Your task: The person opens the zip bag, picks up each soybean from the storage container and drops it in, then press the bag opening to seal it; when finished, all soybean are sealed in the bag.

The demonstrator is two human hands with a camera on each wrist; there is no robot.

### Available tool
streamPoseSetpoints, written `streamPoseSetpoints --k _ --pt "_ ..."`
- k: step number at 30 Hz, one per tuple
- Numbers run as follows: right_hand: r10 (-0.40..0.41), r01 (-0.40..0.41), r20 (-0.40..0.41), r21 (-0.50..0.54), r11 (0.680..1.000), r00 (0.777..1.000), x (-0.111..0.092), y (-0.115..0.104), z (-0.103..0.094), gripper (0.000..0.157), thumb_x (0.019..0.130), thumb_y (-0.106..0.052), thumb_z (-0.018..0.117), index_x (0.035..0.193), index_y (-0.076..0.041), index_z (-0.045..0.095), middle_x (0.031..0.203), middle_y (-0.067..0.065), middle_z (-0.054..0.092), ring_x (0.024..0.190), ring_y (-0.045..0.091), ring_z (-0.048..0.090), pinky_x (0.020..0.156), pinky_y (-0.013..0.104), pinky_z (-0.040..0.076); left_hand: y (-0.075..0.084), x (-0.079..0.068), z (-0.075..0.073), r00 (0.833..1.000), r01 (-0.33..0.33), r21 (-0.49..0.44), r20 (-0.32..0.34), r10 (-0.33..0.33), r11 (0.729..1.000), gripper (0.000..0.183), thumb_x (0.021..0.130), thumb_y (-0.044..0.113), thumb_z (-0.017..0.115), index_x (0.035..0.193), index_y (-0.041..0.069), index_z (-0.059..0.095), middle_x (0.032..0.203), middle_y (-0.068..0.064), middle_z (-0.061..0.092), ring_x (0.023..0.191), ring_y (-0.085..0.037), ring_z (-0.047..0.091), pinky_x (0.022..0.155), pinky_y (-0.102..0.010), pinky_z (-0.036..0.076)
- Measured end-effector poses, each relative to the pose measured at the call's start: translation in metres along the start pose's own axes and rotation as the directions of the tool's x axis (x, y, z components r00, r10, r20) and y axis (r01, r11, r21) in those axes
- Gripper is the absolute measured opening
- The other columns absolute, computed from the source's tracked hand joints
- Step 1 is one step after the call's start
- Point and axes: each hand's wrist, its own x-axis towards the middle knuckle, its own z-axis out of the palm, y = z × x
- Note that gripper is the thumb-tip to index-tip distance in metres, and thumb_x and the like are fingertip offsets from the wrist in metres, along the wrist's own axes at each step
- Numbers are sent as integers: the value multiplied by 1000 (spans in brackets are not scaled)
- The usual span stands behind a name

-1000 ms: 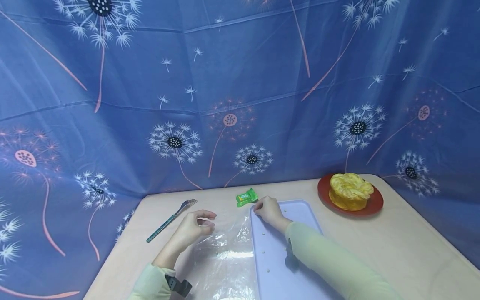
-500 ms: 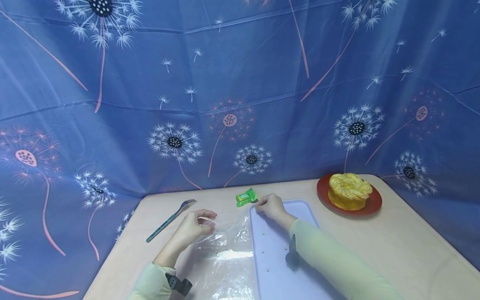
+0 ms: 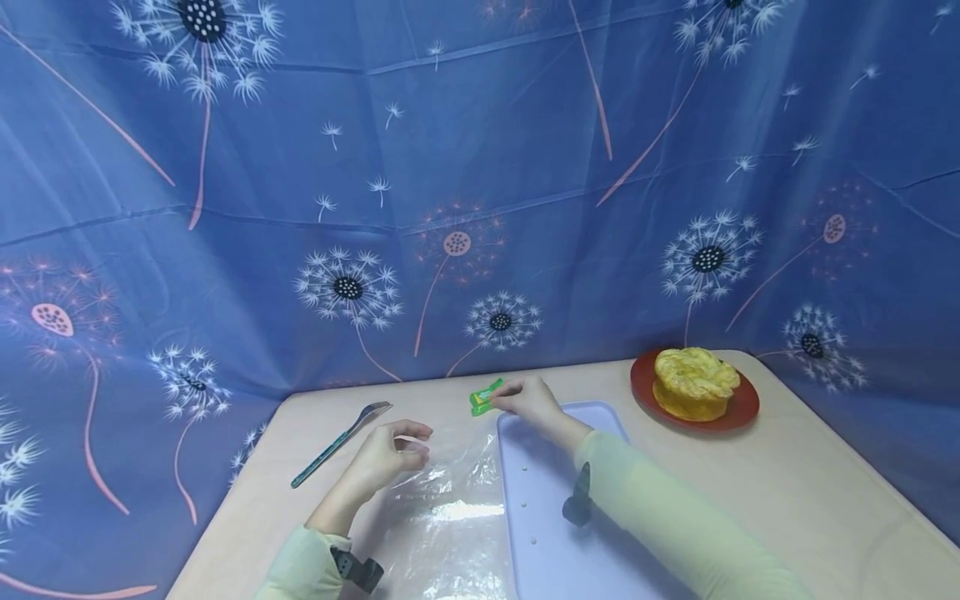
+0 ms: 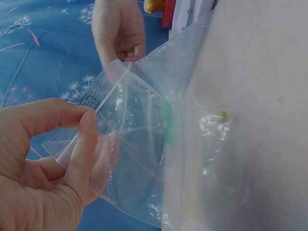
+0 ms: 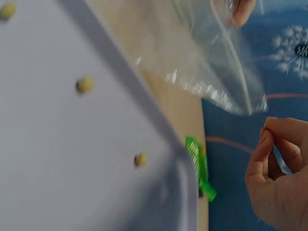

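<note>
My left hand [image 3: 386,458] pinches the zip edge of a clear zip bag [image 4: 139,144] between thumb and forefinger, its other fingers behind the film. A single round yellowish bean [image 4: 222,116] shows through the plastic. Just beyond the bag's mouth, my right hand [image 5: 281,173] brings thumb and fingertips together on what looks like a bean, nearly hidden between them. In the head view that right hand [image 3: 528,402] overlaps the green wrapped packet. Several more beans [image 5: 84,85] lie spaced out on a pale lilac tray [image 3: 555,533] right of the bag.
The green packet [image 3: 482,400] lies behind the tray's far left corner. A fork [image 3: 339,446] with a dark teal handle rests left of my left hand. At the back right, a red plate [image 3: 746,408] bears a yellow bun [image 3: 693,383]. A blue dandelion curtain [image 3: 420,200] closes the back.
My right hand has lifted from the tray's far left corner and shifted slightly back and left, over the green packet. My left hand stays in place with the bag.
</note>
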Motion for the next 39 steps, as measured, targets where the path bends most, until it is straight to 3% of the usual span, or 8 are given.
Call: streamPoseSetpoints --k 3,7,13,18,26,35,39 --pt "-47 45 66 30 999 997 -4 -8 7 11 86 -4 78 97 0 79 100 7 76 90 18 69 86 41 59 -1 -1 0 1000 5 1 3 -5 1000 41 77 -5 72 118 -4 68 109 -20 69 95 -25 69 77 -31 60" --pt "-123 123 144 10 992 982 -10 -22 15 11 86 -7 80 95 -3 80 100 5 76 95 17 70 89 33 57 -2 0 0 1000 9 -9 4 -9 1000 41 78 -5 72 118 -5 68 113 -24 67 95 -25 69 76 -32 61" --pt "-213 238 240 -80 968 947 -18 -36 27 6 85 -7 80 91 -5 81 92 2 77 84 12 70 80 27 58 -1 4 0 1000 9 -27 11 -9 1000 42 78 -5 72 119 -6 67 111 -25 68 95 -26 70 77 -33 61" --pt "-221 263 290 -113 958 931 -20 -34 33 4 85 -5 80 89 -5 80 89 1 76 82 10 69 77 25 58 0 4 0 1000 11 -43 28 -10 999 42 78 -6 71 120 -7 66 112 -23 68 97 -28 70 78 -34 61" --pt "-180 238 293 -178 955 939 -20 -30 36 4 85 -8 81 88 -11 81 89 -3 76 82 7 68 78 24 57 -2 4 0 999 14 -43 35 -13 999 43 78 -5 71 120 -9 65 117 -26 66 99 -29 69 78 -34 61" --pt "-243 277 254 -108 955 936 -19 -28 25 7 86 -9 81 92 -8 81 92 0 76 85 10 69 80 25 57 0 2 2 1000 6 -48 25 -4 999 43 77 -6 71 120 -9 66 107 -22 70 97 -29 70 76 -33 61" --pt "-214 235 215 -74 969 953 -16 -24 12 9 87 -12 81 96 -9 81 105 3 75 96 15 69 88 30 57 -1 2 2 1000 -2 -28 19 2 1000 43 76 -6 71 119 -7 67 110 -23 68 96 -27 70 76 -31 61"
